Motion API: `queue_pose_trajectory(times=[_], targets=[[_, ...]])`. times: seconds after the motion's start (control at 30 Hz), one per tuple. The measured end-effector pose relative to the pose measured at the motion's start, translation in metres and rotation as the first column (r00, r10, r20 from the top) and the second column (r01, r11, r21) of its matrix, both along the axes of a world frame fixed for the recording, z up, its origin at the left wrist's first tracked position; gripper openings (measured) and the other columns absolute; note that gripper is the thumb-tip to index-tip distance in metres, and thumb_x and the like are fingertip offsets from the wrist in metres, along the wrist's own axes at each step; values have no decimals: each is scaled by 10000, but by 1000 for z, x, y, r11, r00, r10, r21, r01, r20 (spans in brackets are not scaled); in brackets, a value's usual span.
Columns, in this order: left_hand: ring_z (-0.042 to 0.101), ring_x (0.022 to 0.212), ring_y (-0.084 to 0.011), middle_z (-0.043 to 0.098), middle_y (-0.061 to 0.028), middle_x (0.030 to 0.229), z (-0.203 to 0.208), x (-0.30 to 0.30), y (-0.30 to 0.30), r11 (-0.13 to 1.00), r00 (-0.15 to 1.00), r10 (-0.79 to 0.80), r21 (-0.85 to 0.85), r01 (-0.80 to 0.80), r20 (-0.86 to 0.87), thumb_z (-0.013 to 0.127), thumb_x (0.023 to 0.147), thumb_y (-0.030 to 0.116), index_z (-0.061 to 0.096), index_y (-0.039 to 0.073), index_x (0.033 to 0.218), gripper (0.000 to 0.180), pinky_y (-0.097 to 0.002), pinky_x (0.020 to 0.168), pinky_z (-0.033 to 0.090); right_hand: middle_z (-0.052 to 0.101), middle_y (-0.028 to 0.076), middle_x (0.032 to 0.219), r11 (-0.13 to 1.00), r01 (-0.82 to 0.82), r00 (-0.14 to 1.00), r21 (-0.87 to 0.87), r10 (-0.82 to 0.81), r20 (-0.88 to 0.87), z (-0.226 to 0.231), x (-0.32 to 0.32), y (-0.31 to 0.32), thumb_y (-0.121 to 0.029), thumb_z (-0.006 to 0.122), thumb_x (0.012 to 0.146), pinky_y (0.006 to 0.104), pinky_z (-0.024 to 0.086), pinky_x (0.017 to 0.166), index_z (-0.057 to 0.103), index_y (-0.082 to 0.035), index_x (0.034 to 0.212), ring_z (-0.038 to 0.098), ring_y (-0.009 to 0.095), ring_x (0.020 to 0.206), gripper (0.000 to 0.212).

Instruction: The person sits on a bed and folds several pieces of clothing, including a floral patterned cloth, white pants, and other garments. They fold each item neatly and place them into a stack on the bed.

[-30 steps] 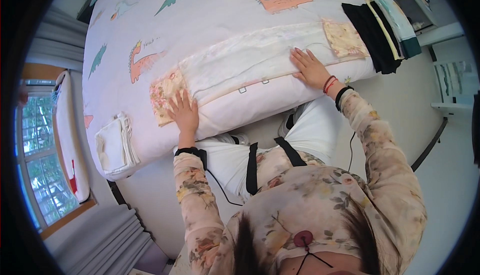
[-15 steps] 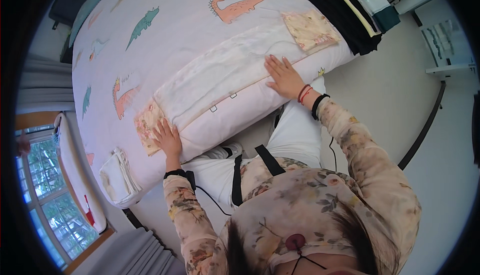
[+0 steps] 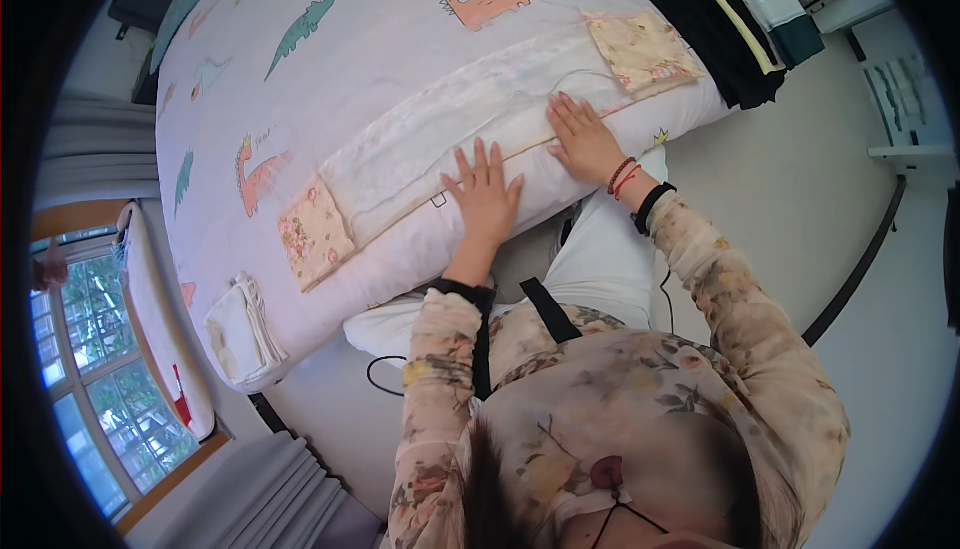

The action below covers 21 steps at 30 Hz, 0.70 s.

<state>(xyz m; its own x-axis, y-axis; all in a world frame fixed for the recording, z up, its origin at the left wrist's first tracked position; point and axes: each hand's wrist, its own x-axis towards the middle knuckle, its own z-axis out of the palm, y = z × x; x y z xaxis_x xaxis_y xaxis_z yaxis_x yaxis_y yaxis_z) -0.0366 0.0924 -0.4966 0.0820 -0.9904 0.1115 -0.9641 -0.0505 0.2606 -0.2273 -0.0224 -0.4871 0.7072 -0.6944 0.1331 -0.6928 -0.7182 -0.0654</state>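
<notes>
A long, thin folded cloth (image 3: 420, 154) lies along the near edge of the bed. Its middle is sheer white, and its left floral end (image 3: 313, 234) and right floral end (image 3: 645, 49) are peach with a flower print. My left hand (image 3: 485, 197) rests flat near the middle of its front edge, fingers spread and holding nothing. Farther right, my right hand (image 3: 587, 147) also lies flat on that front edge, fingers stretched out and nothing held. Whether the cloth is one garment I cannot tell.
The bed's pale sheet (image 3: 385, 69) carries printed dinosaurs. Folded black clothes (image 3: 690, 39) lie at the far right beside other folded pieces. A folded white cloth (image 3: 240, 334) sits at the left corner. A window (image 3: 110, 379) and grey curtains (image 3: 270, 499) are on the left.
My left hand has left the cloth's left floral end and moved right to the middle of the front edge. My right hand stays on that edge, and the view has shifted slightly.
</notes>
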Motion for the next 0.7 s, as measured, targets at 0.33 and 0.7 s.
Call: queue_pose_trajectory(times=[0.33, 0.7], targets=[[55, 1344, -497, 166, -241, 1471, -15, 15, 5, 994, 992, 99, 45, -103, 83, 416, 902, 504, 289, 121, 1419, 656, -681, 1008, 57, 276, 114, 1467, 972, -212, 976, 101, 206, 71, -5, 8, 5, -438, 504, 863, 436, 174, 1108, 353, -24, 1357, 214, 243, 1374, 662], [177, 1351, -415, 214, -258, 1450, -10, 102, 69, 989, 990, 144, 24, -144, -3, 478, 903, 417, 265, 16, 1405, 677, -498, 1087, 162, 261, 123, 1473, 985, -134, 990, 106, 139, -37, -6, -27, -21, -414, 493, 875, 438, 179, 1102, 282, -25, 1394, 204, 260, 1377, 682]])
